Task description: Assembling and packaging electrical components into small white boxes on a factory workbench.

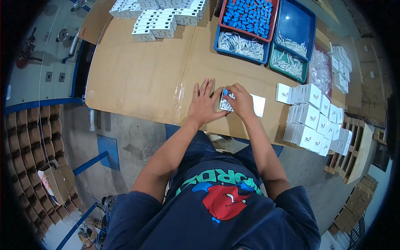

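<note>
A small white box [223, 106] stands open on the cardboard-covered table in front of me, with small white pieces inside. My left hand [203, 103] lies at its left side, fingers spread, thumb and forefinger against the box's edges. Over the box, the fingers of my right hand [241, 101] are pinched together at a small blue plastic piece [225, 91]. Part of the box is covered by this hand. A flat white panel [258, 106] shows just right of it; whether it is the box's lid I cannot tell.
Ahead are a red tray [220, 16] of blue pieces, a blue tray [216, 45] and a green tray [272, 66] of white pieces, and another blue tray [293, 18]. White boxes are stacked right [309, 115] and far left [154, 26]. The cardboard tabletop [141, 71] ends close to my body.
</note>
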Available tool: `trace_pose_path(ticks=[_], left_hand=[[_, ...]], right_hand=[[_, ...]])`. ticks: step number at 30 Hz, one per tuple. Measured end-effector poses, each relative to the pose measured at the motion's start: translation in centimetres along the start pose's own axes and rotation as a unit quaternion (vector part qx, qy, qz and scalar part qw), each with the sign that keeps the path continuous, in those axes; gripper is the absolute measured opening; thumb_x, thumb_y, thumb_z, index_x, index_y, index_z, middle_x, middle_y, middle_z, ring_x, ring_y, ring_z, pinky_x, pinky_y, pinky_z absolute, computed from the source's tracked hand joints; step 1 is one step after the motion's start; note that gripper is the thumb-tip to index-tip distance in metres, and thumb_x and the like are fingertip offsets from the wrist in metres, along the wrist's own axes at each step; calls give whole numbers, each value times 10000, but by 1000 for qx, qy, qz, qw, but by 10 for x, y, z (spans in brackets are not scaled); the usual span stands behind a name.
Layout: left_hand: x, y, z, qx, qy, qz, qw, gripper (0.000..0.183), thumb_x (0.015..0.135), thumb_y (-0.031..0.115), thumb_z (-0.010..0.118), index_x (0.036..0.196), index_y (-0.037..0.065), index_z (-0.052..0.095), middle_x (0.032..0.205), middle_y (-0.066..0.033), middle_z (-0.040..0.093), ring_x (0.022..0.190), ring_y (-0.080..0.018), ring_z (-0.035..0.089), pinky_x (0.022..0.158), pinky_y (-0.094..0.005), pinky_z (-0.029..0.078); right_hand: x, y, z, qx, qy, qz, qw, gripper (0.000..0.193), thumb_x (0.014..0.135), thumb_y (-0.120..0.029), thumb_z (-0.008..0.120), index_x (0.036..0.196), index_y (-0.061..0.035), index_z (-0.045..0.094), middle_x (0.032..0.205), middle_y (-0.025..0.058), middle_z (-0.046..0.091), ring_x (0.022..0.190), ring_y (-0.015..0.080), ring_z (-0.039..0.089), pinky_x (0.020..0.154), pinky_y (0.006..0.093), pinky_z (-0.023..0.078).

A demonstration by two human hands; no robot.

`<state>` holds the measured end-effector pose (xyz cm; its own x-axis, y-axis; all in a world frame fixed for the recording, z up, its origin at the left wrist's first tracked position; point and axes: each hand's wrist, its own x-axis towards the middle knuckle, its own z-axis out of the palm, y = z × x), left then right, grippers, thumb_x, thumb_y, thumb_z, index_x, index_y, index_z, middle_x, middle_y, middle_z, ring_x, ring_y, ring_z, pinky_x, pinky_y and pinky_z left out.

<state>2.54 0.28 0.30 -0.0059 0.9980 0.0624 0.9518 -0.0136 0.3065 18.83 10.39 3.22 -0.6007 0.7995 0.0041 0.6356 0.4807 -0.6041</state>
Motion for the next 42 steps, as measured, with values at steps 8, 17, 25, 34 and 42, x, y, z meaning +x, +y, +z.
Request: trace_pose_path(ticks=[8, 17, 25, 34, 42], left_hand=[[0, -1, 0, 1, -1, 1, 1000, 976, 835, 830, 526, 1571, 196, 425, 1683, -194, 254, 1585, -365, 156, 1253, -643, 97], [-1, -1, 2, 9, -3, -2, 1000, 995, 831, 845, 507, 1589, 208, 413, 1691, -187, 246, 1587, -359, 154, 1253, -641, 97], [0, 0, -2, 2, -1, -2, 1000, 979, 827, 833, 533, 1573, 207, 433, 1676, -188, 275, 1580, -362, 174, 1251, -641, 115], [-1, 0, 0, 2, 3, -1, 1000, 975, 823, 822, 546, 1573, 208, 433, 1671, -188, 284, 1575, -366, 185, 1251, -639, 116], [0, -2, 0, 0, 1, 6, 1000, 948, 829, 774, 576, 1575, 208, 429, 1681, -187, 269, 1575, -369, 185, 1254, -640, 103]], right_hand=[[-5, -3, 4, 75, 16, 64, 995, 302, 846, -174, 787, 1143, -123, 766, 1031, 62, 695, 977, 290, 691, 813, 403, 560], [-8, -4, 9, -7, 86, 3, 996, 239, 838, -178, 788, 1071, -126, 772, 1024, 26, 710, 969, 253, 669, 767, 399, 562], [-18, -2, 20, -37, 157, -34, 986, 171, 802, -181, 824, 940, -112, 751, 959, 5, 692, 901, 231, 650, 700, 378, 554], [-18, 3, 13, -23, 126, -64, 990, 214, 808, -161, 821, 997, -92, 748, 1094, 46, 678, 988, 265, 639, 807, 396, 529], [-36, -11, 17, -155, 92, -96, 979, 405, 928, -288, 711, 1267, -67, 707, 1444, 128, 568, 1350, 327, 496, 1088, 562, 383]])
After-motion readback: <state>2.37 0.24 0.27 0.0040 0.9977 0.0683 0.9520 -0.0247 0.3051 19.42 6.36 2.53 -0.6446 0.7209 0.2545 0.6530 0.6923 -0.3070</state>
